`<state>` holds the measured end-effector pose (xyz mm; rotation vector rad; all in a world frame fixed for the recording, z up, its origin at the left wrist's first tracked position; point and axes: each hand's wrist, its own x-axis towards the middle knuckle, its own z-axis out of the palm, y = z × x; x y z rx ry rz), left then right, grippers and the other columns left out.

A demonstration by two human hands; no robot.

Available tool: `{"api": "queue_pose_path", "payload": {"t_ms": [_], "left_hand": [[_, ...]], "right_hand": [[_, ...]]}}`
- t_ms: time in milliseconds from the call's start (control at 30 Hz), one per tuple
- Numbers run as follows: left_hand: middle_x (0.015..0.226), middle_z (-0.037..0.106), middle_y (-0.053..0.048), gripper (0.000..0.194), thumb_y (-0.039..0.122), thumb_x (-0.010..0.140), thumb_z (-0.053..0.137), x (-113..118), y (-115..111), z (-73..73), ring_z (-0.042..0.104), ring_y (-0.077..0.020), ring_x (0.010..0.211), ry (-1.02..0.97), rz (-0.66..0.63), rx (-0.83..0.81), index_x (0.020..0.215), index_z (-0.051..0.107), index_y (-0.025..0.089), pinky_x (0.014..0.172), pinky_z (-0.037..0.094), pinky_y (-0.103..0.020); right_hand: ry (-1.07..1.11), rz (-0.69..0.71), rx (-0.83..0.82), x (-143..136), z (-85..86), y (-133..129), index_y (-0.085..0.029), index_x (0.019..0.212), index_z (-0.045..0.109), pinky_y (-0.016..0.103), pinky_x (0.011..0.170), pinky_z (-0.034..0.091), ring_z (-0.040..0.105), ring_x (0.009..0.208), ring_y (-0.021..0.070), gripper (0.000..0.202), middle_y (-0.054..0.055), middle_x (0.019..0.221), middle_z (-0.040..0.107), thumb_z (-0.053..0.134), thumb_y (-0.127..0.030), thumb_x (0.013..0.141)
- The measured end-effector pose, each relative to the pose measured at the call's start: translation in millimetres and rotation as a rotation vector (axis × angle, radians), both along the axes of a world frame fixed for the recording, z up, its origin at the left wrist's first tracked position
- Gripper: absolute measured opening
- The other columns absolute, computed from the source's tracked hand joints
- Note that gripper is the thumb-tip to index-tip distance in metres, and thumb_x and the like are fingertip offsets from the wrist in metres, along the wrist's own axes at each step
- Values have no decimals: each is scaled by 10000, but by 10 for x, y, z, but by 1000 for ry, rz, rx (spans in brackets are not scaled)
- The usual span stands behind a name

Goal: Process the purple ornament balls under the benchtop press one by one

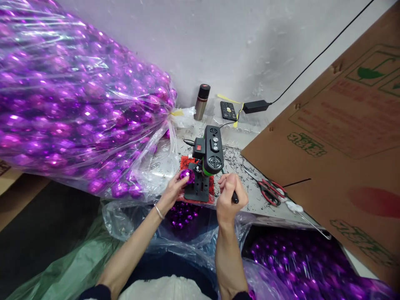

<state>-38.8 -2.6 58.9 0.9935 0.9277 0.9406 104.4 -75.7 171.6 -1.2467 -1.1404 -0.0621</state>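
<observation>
In my left hand, pinched between thumb and fingers, is a shiny purple faceted ball. It sits at the left side of a small black bench machine with round vents, silver buttons and a red switch. To the right of the machine, my right hand is closed in a fist around a black-handled tool. A thin shaft seems to show beyond the fist, but the tool's kind is hidden. The machine's slotted metal base rests on a red mat.
A big clear bag of purple balls fills the left. Behind stand a flask, a phone-like slab and a power adapter. Red-handled scissors lie beside a large carton. More purple balls sit below the table.
</observation>
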Motion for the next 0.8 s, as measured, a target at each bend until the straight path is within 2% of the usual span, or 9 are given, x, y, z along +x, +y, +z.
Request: {"api": "queue_pose_path", "payload": {"t_ms": [133,267,500,600,700,800], "left_hand": [[1348,751,-114,558,467,895,760,178,-94,-145,717,-283,1243,228,-12,220,1378,645,212,1092,571,-445],[1354,741,-122,563,433,898,783,193,-99,-198,711,-286,1251,421,-4,418,1396,635,215,1120,545,-456],[1422,703,-136,576,432,918,793,215,-76,-392,654,-307,1357,555,-34,716,1430,608,244,1166,507,-494],[1433,695,-139,581,452,929,781,271,-79,-474,644,-307,1373,551,-30,768,1440,593,248,1171,503,-502],[1438,694,-136,586,467,936,771,302,-88,-519,640,-306,1378,562,-17,773,1447,585,249,1180,494,-511],[1439,693,-135,589,471,939,767,299,-94,-530,641,-309,1377,570,-14,783,1452,583,249,1195,479,-523]], "right_hand": [[-23,3,4,13,-1,-15,-236,698,473,280,600,423,555,623,110,378,-37,647,524,456,-264,1075],[-34,5,11,18,-31,-30,-233,703,483,280,605,428,555,626,110,367,-36,652,529,459,-237,1070],[-34,10,26,18,-59,-44,-234,704,494,291,612,453,568,636,125,355,-32,645,520,466,-209,1057],[-51,11,35,12,-92,-70,-231,718,517,295,612,457,578,642,130,337,-26,655,541,473,-192,1050],[-83,-4,45,-1,-225,-99,-226,738,540,294,621,458,594,655,130,324,-19,679,569,459,-163,1045],[-112,-17,89,-13,-462,-94,-226,748,536,288,627,462,600,656,122,327,-19,708,590,430,-163,1051]]}}
